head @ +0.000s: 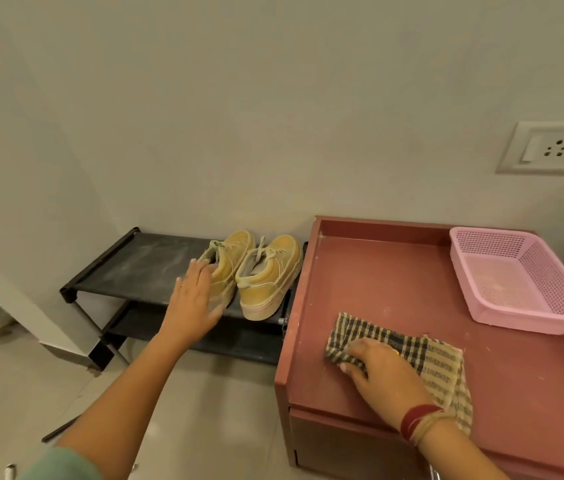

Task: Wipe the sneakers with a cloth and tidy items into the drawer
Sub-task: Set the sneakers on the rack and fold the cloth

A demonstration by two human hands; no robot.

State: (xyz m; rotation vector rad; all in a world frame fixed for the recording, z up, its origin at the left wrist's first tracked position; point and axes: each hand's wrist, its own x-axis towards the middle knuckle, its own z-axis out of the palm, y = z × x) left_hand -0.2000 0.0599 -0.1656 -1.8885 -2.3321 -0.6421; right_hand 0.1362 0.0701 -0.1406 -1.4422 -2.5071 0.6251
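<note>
On the left, a black two-tier metal-framed shoe rack [142, 265] is seen against the wall, its top shelf dusty. At the right end of that shelf a pair of mustard-yellow lace-up sneakers [266, 278] with pale thick soles is stood, heels toward the viewer and the two shoes touching.

The left hand [194, 299] is held out flat, fingers straight and close together, at the outer side of the left-hand shoe. Whether contact is made cannot be told, since the hand is blurred.

The sneakers are judged light and fairly stiff in the sole, soft in the upper. A firm hold would best be taken at the heel collar or with fingers slipped inside the opening, so that the dusty upper is left free for wiping.

To the right, a reddish-brown wooden cabinet [360, 271] with a raised rim is seen, and its drawer [342, 441] below appears closed. On the cabinet top a beige-and-black checked woven cloth [439, 362] is lain, limp and easily bunched. It is pressed and gathered under the bent fingers of the right hand [380, 372]. Farthest right, a pink perforated plastic basket [515, 282] is set on the cabinet top.
</note>
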